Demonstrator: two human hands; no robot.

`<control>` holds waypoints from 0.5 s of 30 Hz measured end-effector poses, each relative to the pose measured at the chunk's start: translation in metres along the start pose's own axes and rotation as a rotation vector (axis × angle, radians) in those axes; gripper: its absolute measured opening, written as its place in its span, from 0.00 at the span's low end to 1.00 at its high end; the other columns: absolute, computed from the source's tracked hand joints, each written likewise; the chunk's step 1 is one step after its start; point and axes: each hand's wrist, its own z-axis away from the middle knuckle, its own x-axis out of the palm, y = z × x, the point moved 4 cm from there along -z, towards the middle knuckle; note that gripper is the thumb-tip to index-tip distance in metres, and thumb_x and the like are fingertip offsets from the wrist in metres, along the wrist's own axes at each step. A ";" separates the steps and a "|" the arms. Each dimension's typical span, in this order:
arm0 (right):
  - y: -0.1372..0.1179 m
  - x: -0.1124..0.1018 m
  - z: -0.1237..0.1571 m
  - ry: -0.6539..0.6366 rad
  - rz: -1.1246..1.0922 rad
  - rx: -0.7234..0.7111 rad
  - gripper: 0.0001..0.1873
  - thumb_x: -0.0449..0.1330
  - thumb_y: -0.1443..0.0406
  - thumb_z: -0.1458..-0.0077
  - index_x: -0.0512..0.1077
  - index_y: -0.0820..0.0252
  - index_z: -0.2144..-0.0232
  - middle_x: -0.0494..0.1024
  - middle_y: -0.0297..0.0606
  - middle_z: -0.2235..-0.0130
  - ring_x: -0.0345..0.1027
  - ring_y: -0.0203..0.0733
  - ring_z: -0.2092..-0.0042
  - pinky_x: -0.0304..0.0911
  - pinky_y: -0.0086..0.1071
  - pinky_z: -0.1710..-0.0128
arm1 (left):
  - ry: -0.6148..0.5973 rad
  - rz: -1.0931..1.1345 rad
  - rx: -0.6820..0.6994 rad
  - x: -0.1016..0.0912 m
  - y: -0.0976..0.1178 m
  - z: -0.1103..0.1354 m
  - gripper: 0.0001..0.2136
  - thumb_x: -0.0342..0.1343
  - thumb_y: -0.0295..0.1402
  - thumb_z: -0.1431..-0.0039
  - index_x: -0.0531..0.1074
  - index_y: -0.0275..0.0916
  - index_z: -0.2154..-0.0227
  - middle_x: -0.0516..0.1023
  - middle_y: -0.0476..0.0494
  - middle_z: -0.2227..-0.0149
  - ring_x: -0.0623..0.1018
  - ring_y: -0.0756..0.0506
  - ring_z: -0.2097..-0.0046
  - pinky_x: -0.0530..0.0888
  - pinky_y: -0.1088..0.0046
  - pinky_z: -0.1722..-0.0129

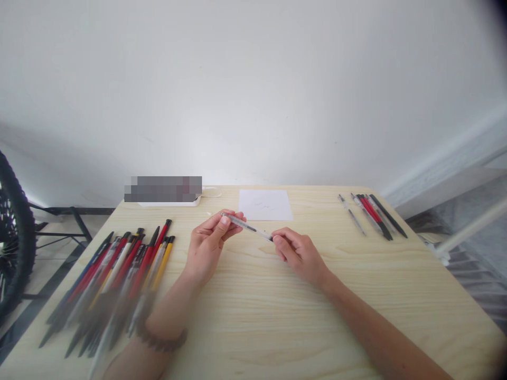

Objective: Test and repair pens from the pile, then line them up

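Note:
A clear-barrelled pen [249, 227] with a dark refill is held slanting between both hands above the table. My left hand [212, 237] pinches its upper left end between thumb and fingers. At the pen's lower right end, my right hand [299, 250] has its fingertips closed on the dark tip part. Just beyond the hands lies a white sheet of paper [265, 204] with a few faint pen marks on it.
Many red, black, clear and yellow pens [134, 264] lie in a heap at the left. A few more pens [376, 214] lie at the right. A pixelated item in a white tray [170, 203] stands at the back left. The wooden table [253, 327] meets a white wall.

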 end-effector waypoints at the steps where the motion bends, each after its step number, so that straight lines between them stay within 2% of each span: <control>1: 0.000 0.000 0.000 -0.014 -0.029 0.018 0.14 0.48 0.57 0.40 0.68 0.61 0.66 0.62 0.27 0.82 0.53 0.30 0.80 0.51 0.25 0.80 | -0.007 -0.003 0.014 0.001 0.001 0.000 0.07 0.58 0.34 0.47 0.75 0.38 0.66 0.79 0.44 0.62 0.77 0.46 0.57 0.73 0.70 0.55; 5: 0.004 0.000 0.000 -0.029 -0.225 0.122 0.16 0.49 0.56 0.41 0.68 0.62 0.70 0.60 0.26 0.84 0.49 0.28 0.82 0.47 0.25 0.82 | -0.007 -0.030 0.030 0.000 0.000 0.000 0.07 0.58 0.34 0.48 0.76 0.39 0.67 0.79 0.44 0.62 0.76 0.45 0.57 0.72 0.68 0.54; 8: 0.010 -0.001 -0.002 0.036 -0.504 0.189 0.14 0.53 0.55 0.44 0.68 0.61 0.69 0.60 0.25 0.84 0.48 0.27 0.84 0.45 0.24 0.84 | 0.009 -0.047 0.032 -0.001 -0.003 0.000 0.07 0.59 0.34 0.48 0.77 0.39 0.67 0.79 0.44 0.60 0.76 0.46 0.58 0.72 0.68 0.55; 11: 0.012 -0.005 -0.005 0.138 -0.895 0.205 0.15 0.57 0.54 0.48 0.70 0.59 0.65 0.65 0.28 0.80 0.57 0.29 0.80 0.54 0.24 0.82 | 0.008 -0.154 0.003 0.001 -0.006 0.002 0.09 0.60 0.34 0.49 0.77 0.39 0.65 0.79 0.44 0.61 0.77 0.46 0.60 0.73 0.67 0.56; 15: 0.011 -0.006 -0.010 0.174 -1.285 0.274 0.16 0.59 0.54 0.50 0.71 0.57 0.62 0.70 0.31 0.73 0.65 0.32 0.71 0.65 0.25 0.72 | -0.065 -0.440 -0.072 0.006 -0.009 0.004 0.12 0.62 0.35 0.52 0.77 0.37 0.64 0.80 0.44 0.65 0.77 0.45 0.60 0.71 0.68 0.54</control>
